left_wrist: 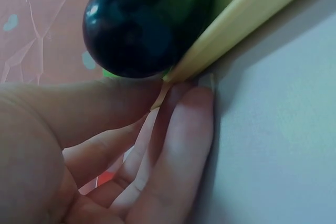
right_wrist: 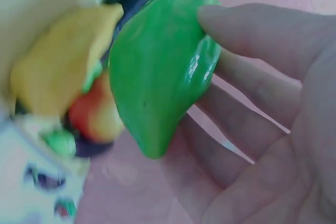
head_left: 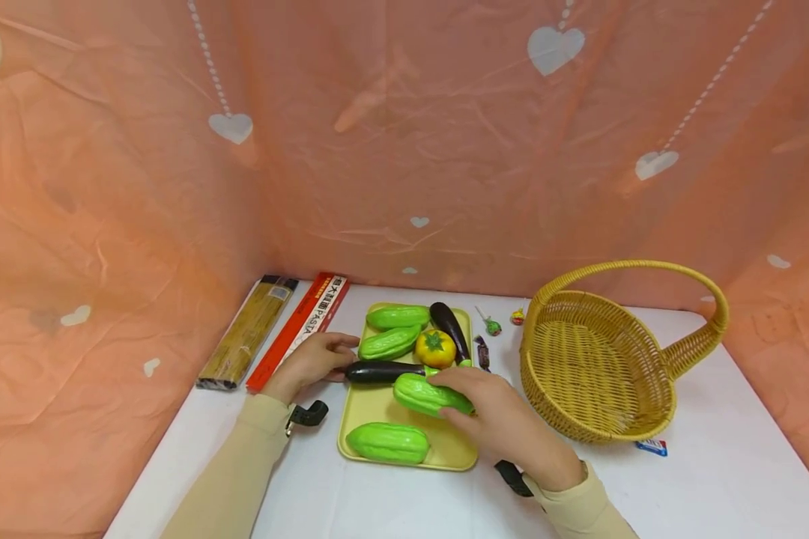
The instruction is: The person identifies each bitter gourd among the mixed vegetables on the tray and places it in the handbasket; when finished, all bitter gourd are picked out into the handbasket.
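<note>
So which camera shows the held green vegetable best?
The right wrist view: the green vegetable fills the middle, close up. The head view shows it smaller, partly covered by the right hand; left wrist shows nothing identifiable as it.

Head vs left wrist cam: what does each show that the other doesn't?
Only head: the right hand gripping a green gourd, the wicker basket, a tomato and a green lollipop.

Only left wrist: a close-up of the tray from outside, its side wall visible, rim between the fingers of the left hand.

Both: left hand, tray, a dark eggplant, white tabletop, pink backdrop.
</note>
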The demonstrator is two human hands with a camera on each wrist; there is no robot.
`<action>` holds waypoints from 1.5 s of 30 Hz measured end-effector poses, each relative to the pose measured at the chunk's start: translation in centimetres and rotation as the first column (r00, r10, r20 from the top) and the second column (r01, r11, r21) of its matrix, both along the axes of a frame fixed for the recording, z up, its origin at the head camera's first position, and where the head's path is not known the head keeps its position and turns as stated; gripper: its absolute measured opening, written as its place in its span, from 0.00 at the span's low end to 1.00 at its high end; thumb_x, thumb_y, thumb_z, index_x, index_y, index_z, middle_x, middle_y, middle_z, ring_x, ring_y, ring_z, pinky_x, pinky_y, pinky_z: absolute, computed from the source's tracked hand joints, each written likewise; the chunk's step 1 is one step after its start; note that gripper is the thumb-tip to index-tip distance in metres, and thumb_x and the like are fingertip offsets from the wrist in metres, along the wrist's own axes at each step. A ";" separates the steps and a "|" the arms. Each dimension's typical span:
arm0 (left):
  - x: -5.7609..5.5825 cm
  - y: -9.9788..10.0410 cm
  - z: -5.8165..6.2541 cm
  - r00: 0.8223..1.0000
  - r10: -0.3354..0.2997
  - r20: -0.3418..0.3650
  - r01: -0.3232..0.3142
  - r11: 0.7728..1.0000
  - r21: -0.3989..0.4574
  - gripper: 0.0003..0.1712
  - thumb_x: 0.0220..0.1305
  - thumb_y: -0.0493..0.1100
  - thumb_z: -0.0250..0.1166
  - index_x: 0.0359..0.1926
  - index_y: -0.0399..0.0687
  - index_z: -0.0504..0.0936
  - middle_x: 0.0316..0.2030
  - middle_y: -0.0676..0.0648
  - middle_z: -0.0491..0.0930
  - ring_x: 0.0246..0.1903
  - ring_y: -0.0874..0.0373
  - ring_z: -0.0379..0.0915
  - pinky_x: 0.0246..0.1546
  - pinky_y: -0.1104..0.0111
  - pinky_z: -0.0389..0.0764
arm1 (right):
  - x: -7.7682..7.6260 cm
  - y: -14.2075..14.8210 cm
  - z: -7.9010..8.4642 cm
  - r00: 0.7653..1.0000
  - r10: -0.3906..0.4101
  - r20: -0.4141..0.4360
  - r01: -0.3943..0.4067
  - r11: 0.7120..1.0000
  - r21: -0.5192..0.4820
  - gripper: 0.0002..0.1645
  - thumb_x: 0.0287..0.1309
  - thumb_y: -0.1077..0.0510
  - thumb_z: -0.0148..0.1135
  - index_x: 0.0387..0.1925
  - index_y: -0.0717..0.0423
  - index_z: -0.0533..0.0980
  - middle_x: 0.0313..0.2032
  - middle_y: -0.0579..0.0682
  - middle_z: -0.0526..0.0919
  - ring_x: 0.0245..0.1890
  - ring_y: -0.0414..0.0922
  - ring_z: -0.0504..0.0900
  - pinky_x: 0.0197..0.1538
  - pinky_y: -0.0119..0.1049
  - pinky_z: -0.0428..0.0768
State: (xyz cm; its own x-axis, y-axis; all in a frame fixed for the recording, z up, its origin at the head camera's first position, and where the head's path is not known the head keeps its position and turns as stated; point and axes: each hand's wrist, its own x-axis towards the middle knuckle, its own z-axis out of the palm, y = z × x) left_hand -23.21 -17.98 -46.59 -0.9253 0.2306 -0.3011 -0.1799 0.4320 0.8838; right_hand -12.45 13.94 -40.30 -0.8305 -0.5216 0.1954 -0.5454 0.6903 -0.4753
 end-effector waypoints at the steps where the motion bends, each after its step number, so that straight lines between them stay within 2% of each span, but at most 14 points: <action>1: 0.0 0.0 -0.1 1.000 0.000 0.003 0.000 1.000 -0.006 0.23 0.69 0.39 0.63 0.63 0.42 0.78 0.48 0.42 0.84 0.38 0.58 0.82 0.40 0.67 0.87 | 0.2 0.7 0.3 1.000 -0.014 -0.004 0.014 1.000 -0.008 0.24 0.61 0.52 0.70 0.59 0.44 0.79 0.57 0.43 0.83 0.59 0.42 0.80 0.61 0.43 0.80; 7: 0.2 -0.3 -0.2 0.999 0.034 0.008 -0.034 0.998 -0.048 0.22 0.69 0.40 0.62 0.63 0.44 0.78 0.47 0.44 0.84 0.38 0.58 0.82 0.40 0.68 0.86 | 0.4 5.4 1.7 0.990 -0.130 -0.052 0.130 0.991 0.008 0.25 0.58 0.56 0.73 0.58 0.46 0.79 0.54 0.44 0.84 0.49 0.41 0.83 0.50 0.41 0.84; 13: 0.4 -0.6 0.1 0.999 0.046 -0.002 -0.046 0.997 -0.064 0.21 0.69 0.40 0.62 0.62 0.45 0.80 0.50 0.43 0.83 0.37 0.58 0.81 0.40 0.68 0.86 | 0.5 11.1 3.0 0.967 -0.233 -0.107 0.243 0.966 0.092 0.26 0.57 0.56 0.74 0.57 0.47 0.80 0.52 0.47 0.86 0.46 0.44 0.83 0.47 0.46 0.83; 19: 0.3 -0.8 0.2 0.999 0.051 -0.008 -0.051 0.997 -0.055 0.20 0.69 0.40 0.62 0.61 0.45 0.80 0.48 0.43 0.84 0.38 0.57 0.82 0.40 0.67 0.86 | -0.4 15.0 3.9 0.945 -0.317 -0.077 0.324 0.938 0.124 0.26 0.58 0.56 0.72 0.58 0.51 0.79 0.51 0.52 0.86 0.44 0.48 0.82 0.45 0.49 0.82; 26: 0.5 -0.8 -0.5 0.999 0.043 0.011 -0.042 0.999 -0.028 0.22 0.68 0.38 0.63 0.62 0.42 0.79 0.46 0.42 0.84 0.38 0.57 0.83 0.40 0.66 0.87 | -3.0 16.8 4.1 0.938 -0.347 -0.015 0.342 0.916 0.208 0.26 0.61 0.56 0.69 0.60 0.58 0.77 0.47 0.57 0.85 0.39 0.48 0.81 0.41 0.45 0.81; 35: 0.4 -0.5 -0.4 0.998 0.055 0.000 -0.055 0.998 -0.024 0.21 0.68 0.39 0.63 0.61 0.42 0.79 0.45 0.43 0.84 0.37 0.57 0.83 0.40 0.66 0.87 | -7.1 17.8 4.1 0.938 -0.347 0.008 0.332 0.906 0.263 0.25 0.63 0.58 0.66 0.60 0.63 0.75 0.44 0.57 0.85 0.38 0.48 0.81 0.43 0.47 0.81; 40: 0.3 0.0 -0.4 0.998 0.057 0.004 -0.057 0.998 -0.011 0.21 0.68 0.38 0.63 0.61 0.41 0.79 0.44 0.43 0.84 0.37 0.57 0.83 0.40 0.66 0.87 | -8.4 18.7 3.3 0.934 -0.348 0.077 0.316 0.909 0.271 0.21 0.63 0.61 0.64 0.57 0.63 0.76 0.44 0.56 0.84 0.40 0.48 0.79 0.43 0.45 0.80; 45: 0.3 0.3 -0.4 0.999 0.054 -0.002 -0.054 0.998 -0.011 0.21 0.67 0.37 0.63 0.60 0.41 0.80 0.43 0.42 0.84 0.37 0.56 0.83 0.39 0.66 0.87 | -9.0 19.4 2.7 0.911 -0.384 0.148 0.338 0.904 0.263 0.18 0.64 0.62 0.62 0.55 0.60 0.76 0.45 0.57 0.82 0.41 0.49 0.76 0.42 0.42 0.77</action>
State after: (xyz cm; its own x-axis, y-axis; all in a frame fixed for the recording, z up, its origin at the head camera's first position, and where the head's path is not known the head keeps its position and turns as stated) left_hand -22.95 -17.64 -47.04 -0.9367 0.1773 -0.3020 -0.2020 0.4311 0.8794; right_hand -21.44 33.35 -37.58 -0.9791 -0.1896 -0.0741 -0.1522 0.9236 -0.3520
